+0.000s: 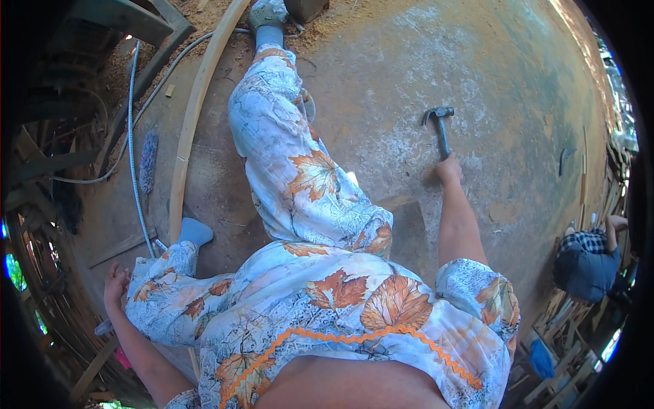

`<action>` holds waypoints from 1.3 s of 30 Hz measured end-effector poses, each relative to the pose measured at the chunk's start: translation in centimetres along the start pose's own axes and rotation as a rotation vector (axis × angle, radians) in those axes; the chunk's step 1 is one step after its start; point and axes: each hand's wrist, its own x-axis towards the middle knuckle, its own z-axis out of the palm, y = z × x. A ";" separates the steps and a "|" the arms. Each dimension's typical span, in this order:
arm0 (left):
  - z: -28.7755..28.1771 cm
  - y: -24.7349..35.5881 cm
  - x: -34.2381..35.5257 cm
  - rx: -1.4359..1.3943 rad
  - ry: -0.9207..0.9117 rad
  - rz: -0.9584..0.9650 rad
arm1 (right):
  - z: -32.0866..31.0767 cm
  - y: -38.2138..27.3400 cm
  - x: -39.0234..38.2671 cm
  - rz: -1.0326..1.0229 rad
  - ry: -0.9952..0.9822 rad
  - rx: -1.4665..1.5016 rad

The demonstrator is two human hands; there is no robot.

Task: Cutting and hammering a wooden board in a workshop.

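Observation:
My right hand grips the handle of a claw hammer, whose metal head is raised at its far end over the concrete floor. My left hand is at the lower left beside my bent leg, with fingers loosely curled and apart, holding nothing that I can see. My other leg, in leaf-printed cloth, stretches toward the top, its grey-socked foot beside a dark block. A long wooden strip runs along my left side, passing near my socked foot. A grey-brown block lies right of my thigh.
A pale blue hose, a fluffy duster and wooden frames are at the left, with sawdust at the top. A curved dark tool lies at the right. Another person bends near wood scraps and a blue bag.

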 end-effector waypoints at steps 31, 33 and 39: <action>8.5 14.4 4.7 0.458 -0.086 0.616 | -22.0 -18.1 -23.8 -0.886 -0.540 1.784; 9.8 13.8 6.9 0.481 -0.050 0.666 | -23.4 -21.5 -28.0 -1.022 -0.487 1.729; 17.9 15.1 7.3 0.319 -0.213 0.476 | -19.5 -32.7 -33.3 -0.908 -0.838 1.605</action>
